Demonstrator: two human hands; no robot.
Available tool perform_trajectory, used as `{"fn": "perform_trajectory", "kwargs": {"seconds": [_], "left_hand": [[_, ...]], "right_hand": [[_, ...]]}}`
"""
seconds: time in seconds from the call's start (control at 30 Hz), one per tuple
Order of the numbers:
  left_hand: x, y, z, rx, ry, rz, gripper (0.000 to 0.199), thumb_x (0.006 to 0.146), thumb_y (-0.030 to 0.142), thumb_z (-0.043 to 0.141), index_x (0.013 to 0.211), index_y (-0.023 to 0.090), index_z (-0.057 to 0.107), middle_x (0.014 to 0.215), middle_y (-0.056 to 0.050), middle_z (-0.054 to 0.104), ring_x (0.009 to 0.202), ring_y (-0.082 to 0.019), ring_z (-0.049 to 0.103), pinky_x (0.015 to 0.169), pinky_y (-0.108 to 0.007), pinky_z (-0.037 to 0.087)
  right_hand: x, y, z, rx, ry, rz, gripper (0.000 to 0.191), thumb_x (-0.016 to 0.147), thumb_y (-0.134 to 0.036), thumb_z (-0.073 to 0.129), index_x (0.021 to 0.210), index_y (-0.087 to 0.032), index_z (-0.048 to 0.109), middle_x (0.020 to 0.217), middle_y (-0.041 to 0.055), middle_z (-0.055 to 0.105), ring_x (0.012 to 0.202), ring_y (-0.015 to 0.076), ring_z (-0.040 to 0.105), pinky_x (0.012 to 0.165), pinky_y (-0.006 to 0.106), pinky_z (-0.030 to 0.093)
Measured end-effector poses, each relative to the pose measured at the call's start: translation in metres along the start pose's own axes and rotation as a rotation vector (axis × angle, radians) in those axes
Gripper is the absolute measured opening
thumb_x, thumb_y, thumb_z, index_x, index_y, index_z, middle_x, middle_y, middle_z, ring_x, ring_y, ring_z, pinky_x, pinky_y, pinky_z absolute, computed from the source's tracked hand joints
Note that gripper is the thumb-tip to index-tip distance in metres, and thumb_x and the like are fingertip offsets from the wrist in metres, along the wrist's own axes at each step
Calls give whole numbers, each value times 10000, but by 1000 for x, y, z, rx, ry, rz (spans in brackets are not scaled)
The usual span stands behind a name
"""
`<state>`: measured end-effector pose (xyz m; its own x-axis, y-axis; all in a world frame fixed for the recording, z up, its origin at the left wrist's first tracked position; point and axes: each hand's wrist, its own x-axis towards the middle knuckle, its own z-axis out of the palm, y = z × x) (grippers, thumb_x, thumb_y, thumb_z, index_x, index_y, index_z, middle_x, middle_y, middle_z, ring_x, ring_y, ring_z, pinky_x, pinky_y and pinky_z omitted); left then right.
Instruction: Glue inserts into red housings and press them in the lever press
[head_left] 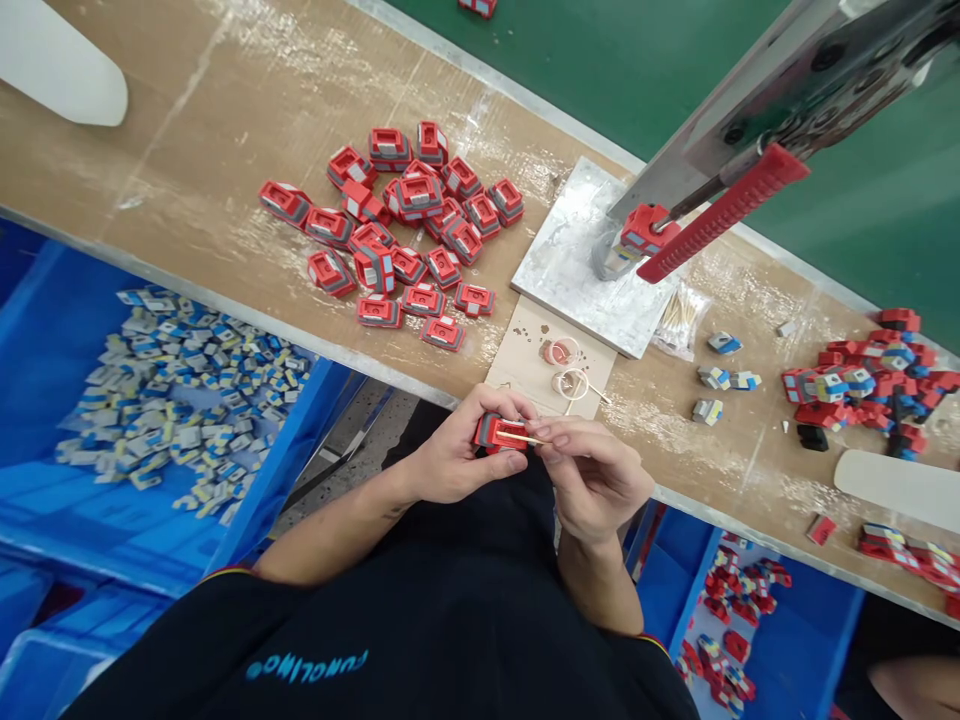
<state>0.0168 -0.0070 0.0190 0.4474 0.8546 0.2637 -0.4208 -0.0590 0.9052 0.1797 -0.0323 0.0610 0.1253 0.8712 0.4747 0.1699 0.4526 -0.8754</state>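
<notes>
Red toy part [489, 430], one, in the left hand [454, 455], above the near edge of the table [202, 180]. Clock read from this part, 12 at top of view. Left fingers closed about its sides, thumb along the near edge. Right hand [604, 475] at 3, just beside: fingertips pinched together on one thin pale stick [517, 436], which lies over the part's recess; contact at the tip unclear.

Loose red parts [420, 197] at 11: about two dozen, overlapping, exact count not possible. Two small round cups [571, 384] at 2, near, on one cardboard sheet [517, 360]. One metal plate [566, 250] at 1, bearing a press with one red handle [724, 215]; one red piece [646, 230] under it. One bag of swabs [681, 322] at 2, beside the plate.

Four small grey-blue pieces [724, 343] toward 3; farther out, one mixed heap [870, 385], uncounted. Blue bin [45, 370] at 9: grey-blue pieces, too many to count. Second bin [806, 640] at 4: many red pieces.
</notes>
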Motion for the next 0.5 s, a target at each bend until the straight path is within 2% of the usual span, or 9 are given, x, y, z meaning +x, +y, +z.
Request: {"fn": "perform_trajectory", "kwargs": {"seconds": [0.23, 0.37, 0.5], "left_hand": [[1, 2, 0, 1, -22, 11, 267, 1011, 245, 767, 1169, 255, 553, 1159, -60, 679, 1056, -166, 721, 930, -297, 593], [0, 3, -1, 18, -24, 4, 264, 1014, 268, 764, 1156, 257, 542, 1175, -76, 686, 1068, -194, 727, 906, -328, 597], [-1, 4, -7, 83, -19, 21, 273, 1000, 263, 779, 1126, 249, 539, 1176, -82, 686, 1030, -192, 727, 887, -334, 596]], "right_hand": [[-1, 0, -3, 24, -13, 19, 182, 971, -110, 738, 1052, -267, 784, 855, 7, 833, 778, 206, 840, 715, 342, 731], [-4, 2, -13, 85, 80, 52, 169, 957, -121, 775, 1049, -262, 781, 852, -6, 817, 761, 195, 828, 636, 319, 712], [0, 13, -33, -46, 156, -30, 191, 938, -94, 781, 1036, -259, 780, 849, -18, 806, 775, 193, 816, 699, 355, 707]]}}
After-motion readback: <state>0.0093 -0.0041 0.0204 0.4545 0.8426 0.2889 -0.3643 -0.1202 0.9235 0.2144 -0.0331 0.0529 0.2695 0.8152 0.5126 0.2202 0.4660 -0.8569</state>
